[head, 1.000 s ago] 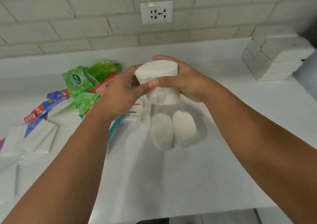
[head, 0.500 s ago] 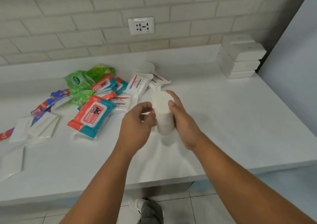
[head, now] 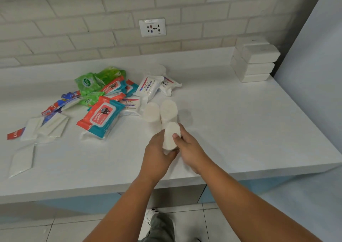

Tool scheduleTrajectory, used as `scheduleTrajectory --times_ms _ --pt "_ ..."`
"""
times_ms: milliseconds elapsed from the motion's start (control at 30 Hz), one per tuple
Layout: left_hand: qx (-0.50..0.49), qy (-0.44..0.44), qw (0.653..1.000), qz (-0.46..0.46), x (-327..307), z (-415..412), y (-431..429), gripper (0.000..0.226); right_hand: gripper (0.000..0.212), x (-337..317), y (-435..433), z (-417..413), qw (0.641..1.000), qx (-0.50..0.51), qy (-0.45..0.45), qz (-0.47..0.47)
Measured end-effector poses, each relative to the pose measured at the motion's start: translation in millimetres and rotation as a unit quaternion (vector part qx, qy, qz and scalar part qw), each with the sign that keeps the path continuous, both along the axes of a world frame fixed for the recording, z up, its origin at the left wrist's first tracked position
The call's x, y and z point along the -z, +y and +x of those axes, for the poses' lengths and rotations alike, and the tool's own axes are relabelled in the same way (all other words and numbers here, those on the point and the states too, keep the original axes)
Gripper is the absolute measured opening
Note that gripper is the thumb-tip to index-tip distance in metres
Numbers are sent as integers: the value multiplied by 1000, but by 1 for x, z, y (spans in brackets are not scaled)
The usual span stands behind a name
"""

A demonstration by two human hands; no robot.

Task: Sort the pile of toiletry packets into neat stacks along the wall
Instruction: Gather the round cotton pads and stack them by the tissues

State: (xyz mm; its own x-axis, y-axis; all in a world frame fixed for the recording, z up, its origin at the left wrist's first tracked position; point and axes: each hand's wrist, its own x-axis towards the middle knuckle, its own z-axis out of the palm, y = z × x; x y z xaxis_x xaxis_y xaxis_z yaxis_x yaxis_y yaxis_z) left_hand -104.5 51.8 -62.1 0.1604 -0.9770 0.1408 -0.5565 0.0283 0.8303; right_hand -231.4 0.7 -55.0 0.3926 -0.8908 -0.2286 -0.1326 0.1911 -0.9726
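Both hands have hold of one white round pack (head: 171,136): the left hand (head: 157,152) curls its fingers round the lower end from the left, and the right hand (head: 190,149) wraps it from the other side, thumb pressed on the pack's face near the top. It sits tilted between them, low over the white counter (head: 240,123) (whether its bottom touches the surface I cannot tell). Just beyond the fingertips two more white round packs (head: 152,112) lie side by side, touching each other. Farther out, left of the left fingers, sprawls the pile: a red-and-teal wipes pack (head: 100,118), Dove packets (head: 148,86), green packets (head: 87,83), toothpaste sachets (head: 55,106) and flat white packets (head: 53,125). Well beyond the right fingers, against the brick wall (head: 74,38), stands a stack of white boxes (head: 257,62).
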Motion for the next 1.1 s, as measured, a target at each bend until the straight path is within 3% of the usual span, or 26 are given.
scheduleTrajectory --times_ms 333,600,767,933,1100 --pt "-108 -32 994 4 16 -10 -15 51 43 -5 -11 1 999 -6 27 22" --pt "-90 -14 996 22 3 -5 -17 62 41 -9 -18 0 999 24 31 5" --pt "-125 -33 991 35 -15 11 -18 70 56 -14 -29 -1 992 89 81 -47" --pt "-145 -50 988 26 -44 34 -46 43 46 -26 -49 9 970 133 136 -150" --pt "-126 -56 990 24 -59 62 -91 32 37 -40 -78 31 943 120 171 -259"
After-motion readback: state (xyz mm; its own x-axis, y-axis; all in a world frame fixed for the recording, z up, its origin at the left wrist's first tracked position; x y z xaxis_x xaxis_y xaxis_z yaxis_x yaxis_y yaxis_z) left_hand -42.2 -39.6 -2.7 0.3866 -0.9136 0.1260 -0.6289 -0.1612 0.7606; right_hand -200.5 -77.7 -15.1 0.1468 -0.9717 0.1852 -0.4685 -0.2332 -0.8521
